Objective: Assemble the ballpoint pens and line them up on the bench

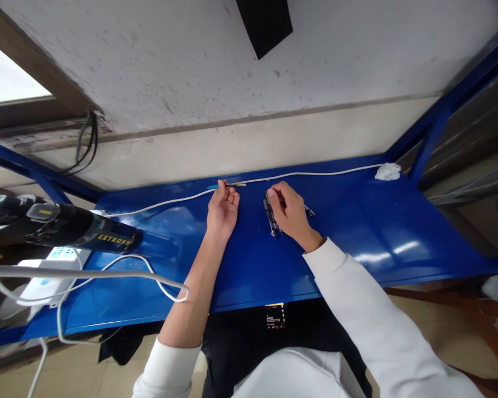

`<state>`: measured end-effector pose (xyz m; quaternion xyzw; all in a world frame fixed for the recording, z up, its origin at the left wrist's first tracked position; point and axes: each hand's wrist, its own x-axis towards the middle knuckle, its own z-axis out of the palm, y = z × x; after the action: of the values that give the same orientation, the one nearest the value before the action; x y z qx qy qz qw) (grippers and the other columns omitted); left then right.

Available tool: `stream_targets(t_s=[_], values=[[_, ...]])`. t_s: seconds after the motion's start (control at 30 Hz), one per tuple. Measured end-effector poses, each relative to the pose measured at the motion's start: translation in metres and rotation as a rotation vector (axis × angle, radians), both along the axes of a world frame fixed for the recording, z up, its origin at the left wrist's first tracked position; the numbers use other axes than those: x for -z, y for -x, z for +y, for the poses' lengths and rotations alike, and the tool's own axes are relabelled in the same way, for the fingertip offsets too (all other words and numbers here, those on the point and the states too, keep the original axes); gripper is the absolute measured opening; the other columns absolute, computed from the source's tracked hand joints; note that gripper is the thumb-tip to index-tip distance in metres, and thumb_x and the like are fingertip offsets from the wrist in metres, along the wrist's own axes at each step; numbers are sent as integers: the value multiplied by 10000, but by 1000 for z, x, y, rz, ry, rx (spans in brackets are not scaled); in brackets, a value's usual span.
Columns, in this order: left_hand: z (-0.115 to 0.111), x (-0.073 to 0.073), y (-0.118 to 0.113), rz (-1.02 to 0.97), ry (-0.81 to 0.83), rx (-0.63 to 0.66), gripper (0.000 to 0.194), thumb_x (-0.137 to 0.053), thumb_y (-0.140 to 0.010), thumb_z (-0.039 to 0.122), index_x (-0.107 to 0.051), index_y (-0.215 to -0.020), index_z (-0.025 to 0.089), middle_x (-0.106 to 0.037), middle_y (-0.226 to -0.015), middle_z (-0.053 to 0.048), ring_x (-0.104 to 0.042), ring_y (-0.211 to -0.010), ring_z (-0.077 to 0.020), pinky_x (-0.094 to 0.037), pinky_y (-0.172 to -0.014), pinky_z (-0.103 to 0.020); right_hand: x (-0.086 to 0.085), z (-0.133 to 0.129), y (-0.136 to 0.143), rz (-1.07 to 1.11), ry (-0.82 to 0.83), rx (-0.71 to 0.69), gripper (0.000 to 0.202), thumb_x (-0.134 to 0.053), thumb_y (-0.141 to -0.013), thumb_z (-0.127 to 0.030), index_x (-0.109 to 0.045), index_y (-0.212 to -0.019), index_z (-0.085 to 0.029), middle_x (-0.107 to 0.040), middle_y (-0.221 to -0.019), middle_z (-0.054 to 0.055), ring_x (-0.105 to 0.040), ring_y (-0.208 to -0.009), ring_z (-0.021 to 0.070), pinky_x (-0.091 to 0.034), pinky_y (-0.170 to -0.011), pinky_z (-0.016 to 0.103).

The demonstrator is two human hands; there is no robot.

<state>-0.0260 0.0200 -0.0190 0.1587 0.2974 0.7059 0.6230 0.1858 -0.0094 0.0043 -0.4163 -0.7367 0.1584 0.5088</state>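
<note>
Palm up, my left hand [223,213] pinches a slim pen [235,184] with a teal end between thumb and fingers, just above the blue shelf top. My right hand [289,210] is closed, its fingertips at the upper end of a bunch of dark and clear pens [269,214] lying on the shelf. The hand hides part of the bunch. One more pen tip [310,210] shows to the right, beyond the knuckles.
A white cable [307,173] runs along the back of the blue shelf [357,221] to a crumpled white wad [387,171]. At left lie a black bottle [83,226] and a white power strip [58,273]. A looped white cord [141,273] crosses near my left forearm. A lit phone screen [275,316] shows below the front edge.
</note>
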Motion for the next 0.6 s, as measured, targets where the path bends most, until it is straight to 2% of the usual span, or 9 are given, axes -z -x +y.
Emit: stream_targets(t_s=[0.13,0.3,0.47,0.6], values=[[-2,-1,-4,25,1,18,151,-908,-1008,368,-821,-998,245,-788,-891,3,-751,-875,-88,-595,-899,-216,0,0,0,-47,34,-10,318,-437,-1226,-492,-592,-1060,-269,-626,-899,37,-581,-782,210,-477,-782,378],[-7,-2,-12,126,-34,58,327,-1032,-860,434,-815,-1017,247,-805,-978,18,-748,-872,-78,-592,-900,-234,7,3,1,-151,54,-69,308,-469,-1222,-481,-619,-1070,-260,-692,-956,51,-624,-820,214,-484,-797,366],[-15,-10,-23,242,-68,114,335,-1050,-829,407,-846,-1022,225,-788,-953,-12,-735,-836,-107,-603,-850,-241,14,6,1,-185,51,-92,266,-497,-1218,-445,-628,-1085,-256,-707,-987,52,-654,-847,217,-474,-789,358],[-17,-13,-26,273,-101,111,356,-1063,-805,428,-866,-1014,218,-766,-948,-16,-710,-817,-104,-605,-806,-224,15,7,1,-178,41,-91,255,-507,-1217,-434,-639,-1103,-248,-728,-1025,63,-669,-873,219,-478,-800,359]])
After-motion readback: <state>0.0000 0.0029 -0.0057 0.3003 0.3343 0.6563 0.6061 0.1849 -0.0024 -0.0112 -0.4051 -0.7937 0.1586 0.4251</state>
